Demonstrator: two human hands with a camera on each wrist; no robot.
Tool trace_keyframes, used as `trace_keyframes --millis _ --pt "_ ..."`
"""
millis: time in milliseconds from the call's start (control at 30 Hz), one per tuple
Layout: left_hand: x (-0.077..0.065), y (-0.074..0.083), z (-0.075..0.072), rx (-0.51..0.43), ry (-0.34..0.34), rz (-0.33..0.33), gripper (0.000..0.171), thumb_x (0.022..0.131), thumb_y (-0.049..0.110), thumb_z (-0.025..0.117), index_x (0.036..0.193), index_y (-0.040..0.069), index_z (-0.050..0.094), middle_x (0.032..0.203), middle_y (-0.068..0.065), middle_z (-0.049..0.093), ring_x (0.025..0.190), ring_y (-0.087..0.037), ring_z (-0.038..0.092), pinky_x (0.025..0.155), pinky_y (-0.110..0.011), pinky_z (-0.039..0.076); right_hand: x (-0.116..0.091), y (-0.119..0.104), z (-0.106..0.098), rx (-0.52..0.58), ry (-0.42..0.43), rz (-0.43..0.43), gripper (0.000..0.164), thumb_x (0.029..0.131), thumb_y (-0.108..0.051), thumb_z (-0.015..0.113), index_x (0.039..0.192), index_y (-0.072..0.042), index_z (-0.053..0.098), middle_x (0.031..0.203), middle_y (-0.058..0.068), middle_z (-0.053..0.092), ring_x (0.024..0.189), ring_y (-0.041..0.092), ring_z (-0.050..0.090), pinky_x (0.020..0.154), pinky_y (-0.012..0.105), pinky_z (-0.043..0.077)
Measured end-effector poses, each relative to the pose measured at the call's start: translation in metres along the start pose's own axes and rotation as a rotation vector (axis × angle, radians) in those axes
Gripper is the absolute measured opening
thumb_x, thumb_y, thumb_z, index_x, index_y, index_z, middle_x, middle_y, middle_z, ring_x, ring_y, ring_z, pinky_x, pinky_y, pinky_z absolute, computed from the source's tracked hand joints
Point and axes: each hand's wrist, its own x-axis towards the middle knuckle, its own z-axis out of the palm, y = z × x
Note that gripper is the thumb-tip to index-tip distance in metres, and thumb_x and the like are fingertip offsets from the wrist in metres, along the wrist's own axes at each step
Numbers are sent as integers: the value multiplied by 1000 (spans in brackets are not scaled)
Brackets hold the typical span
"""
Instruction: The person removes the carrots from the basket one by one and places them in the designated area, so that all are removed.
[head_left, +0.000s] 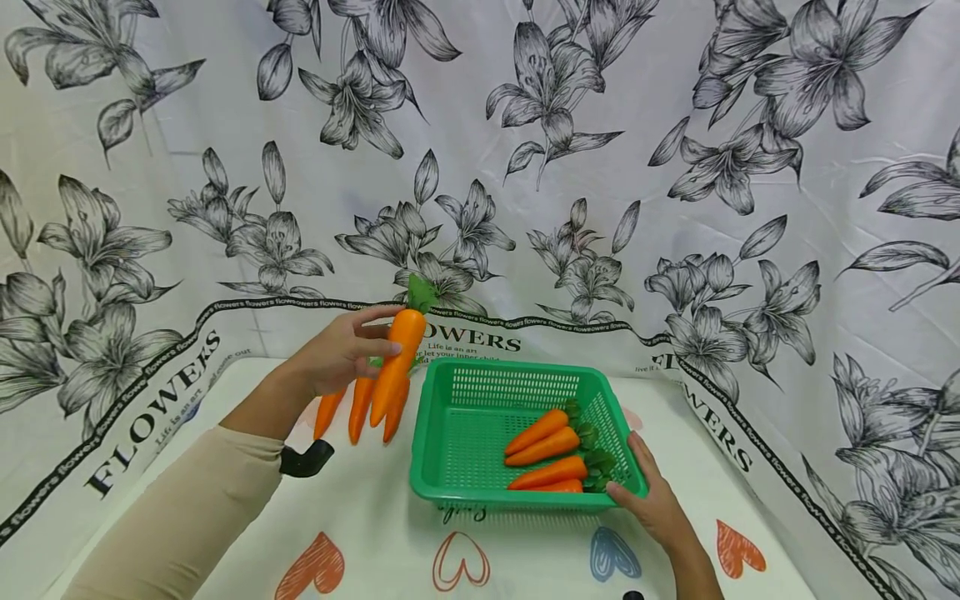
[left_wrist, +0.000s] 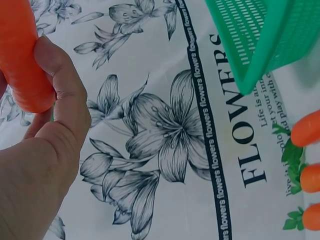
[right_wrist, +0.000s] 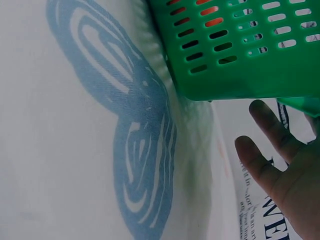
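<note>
My left hand (head_left: 348, 350) holds an orange carrot (head_left: 405, 337) with a green leafy top, leaf end up, above the table left of the basket. Thumb and fingers wrap the carrot (left_wrist: 22, 60) in the left wrist view. My right hand (head_left: 652, 500) rests at the front right corner of a green plastic basket (head_left: 480, 497), thumb on the rim and fingers along the outer right side. Straight, spread fingers (right_wrist: 267, 122) show beside the basket wall in the right wrist view. Several carrots (head_left: 547, 446) lie in the basket's right half, leaves toward the right wall.
More carrots (head_left: 327, 414) lie on the table left of the basket, partly behind the left hand. The white tablecloth (head_left: 375, 508) carries printed hearts. A flower-printed cloth (head_left: 480, 125) hangs behind. A black curved piece (head_left: 307, 460) sits at the left wrist.
</note>
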Motion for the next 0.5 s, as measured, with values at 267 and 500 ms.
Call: trace_keyframes --millis 267,500 --pt "-13 10 -15 -31 11 12 63 79 6 63 134 13 32 124 -21 34 99 -34 50 77 -45 44 -6 -26 -1 38 -8 -29 79 79 -14 63 140 -11 14 143 7 5 125 35 7 93 58 13" --pt "-20 17 -24 -9 29 36 61 80 6 61 134 14 32 122 -21 34 97 -33 50 78 -48 42 -8 -32 1 42 -13 -38 78 79 -12 62 139 -8 13 143 9 5 126 35 5 93 57 13"
